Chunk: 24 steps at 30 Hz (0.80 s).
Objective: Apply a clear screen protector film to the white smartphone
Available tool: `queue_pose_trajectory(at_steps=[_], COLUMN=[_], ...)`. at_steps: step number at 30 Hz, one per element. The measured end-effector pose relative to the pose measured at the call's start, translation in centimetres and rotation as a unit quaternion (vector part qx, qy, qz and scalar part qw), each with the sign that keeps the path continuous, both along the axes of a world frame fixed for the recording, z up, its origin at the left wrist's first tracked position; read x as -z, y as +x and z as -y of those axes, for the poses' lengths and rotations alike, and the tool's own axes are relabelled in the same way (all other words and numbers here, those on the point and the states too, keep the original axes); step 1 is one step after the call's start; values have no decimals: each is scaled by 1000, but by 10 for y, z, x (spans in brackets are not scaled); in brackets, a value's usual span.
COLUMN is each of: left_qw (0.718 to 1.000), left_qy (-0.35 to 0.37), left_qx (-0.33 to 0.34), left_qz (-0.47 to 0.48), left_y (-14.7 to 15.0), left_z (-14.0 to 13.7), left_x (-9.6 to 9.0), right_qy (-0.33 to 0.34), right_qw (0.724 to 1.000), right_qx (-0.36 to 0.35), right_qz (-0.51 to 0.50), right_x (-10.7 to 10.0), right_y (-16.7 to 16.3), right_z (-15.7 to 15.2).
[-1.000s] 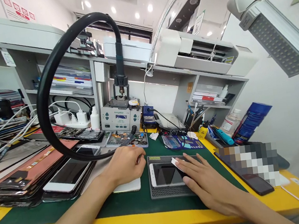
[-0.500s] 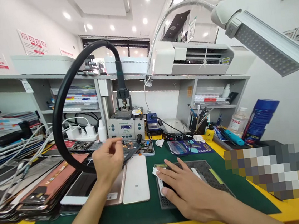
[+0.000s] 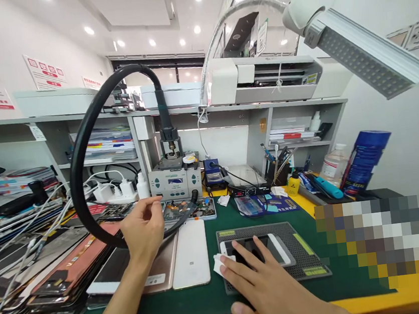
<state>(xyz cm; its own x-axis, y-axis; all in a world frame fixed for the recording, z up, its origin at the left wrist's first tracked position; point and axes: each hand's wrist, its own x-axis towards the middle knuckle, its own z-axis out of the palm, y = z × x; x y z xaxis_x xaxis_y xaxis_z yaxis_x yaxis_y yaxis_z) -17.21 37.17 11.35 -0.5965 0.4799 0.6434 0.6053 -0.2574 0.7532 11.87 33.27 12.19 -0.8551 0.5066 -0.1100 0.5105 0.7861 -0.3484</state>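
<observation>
My right hand [image 3: 259, 277] lies with spread fingers over a white-framed smartphone [image 3: 278, 247], which rests face up with a dark screen on a grey perforated pad [image 3: 295, 230]. A crumpled white tissue [image 3: 218, 264] is pressed beneath its fingertips at the phone's left end. My left hand [image 3: 144, 230] is raised with its fingers curled into a pinch, beside the lower part of a thick black hose [image 3: 78, 182]. What those fingers hold, if anything, is hidden. A white phone back [image 3: 190, 260] lies between my hands on the green mat [image 3: 196, 304].
Stacks of phone panels [image 3: 62, 274] with white cables fill the left. Behind stand a grey hot-air station [image 3: 176, 181], an opened device with loose parts [image 3: 203, 205] and a tool holder [image 3: 277, 169]. A lamp [image 3: 367, 53] hangs at upper right; bottles stand below.
My right hand has slid toward me, dragging the tissue along and uncovering more of the phone. My left hand stays pinched, a little further left and lower as the view shifts slightly.
</observation>
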Motion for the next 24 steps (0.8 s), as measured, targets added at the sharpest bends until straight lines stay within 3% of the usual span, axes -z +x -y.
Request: queue_pose_trajectory(at_steps=[10, 24], left_qw=[998, 995], left_qy=[-25, -20], left_qx=[-30, -38], left_qz=[-42, -85], left_y=[-1, -3], left_z=[2, -3], left_x=[1, 5], right_qy=[72, 145], right_qw=[996, 984], right_qx=[0, 103], right_qz=[-47, 14], right_x=[23, 16], right_y=[26, 92], right_z=[3, 15])
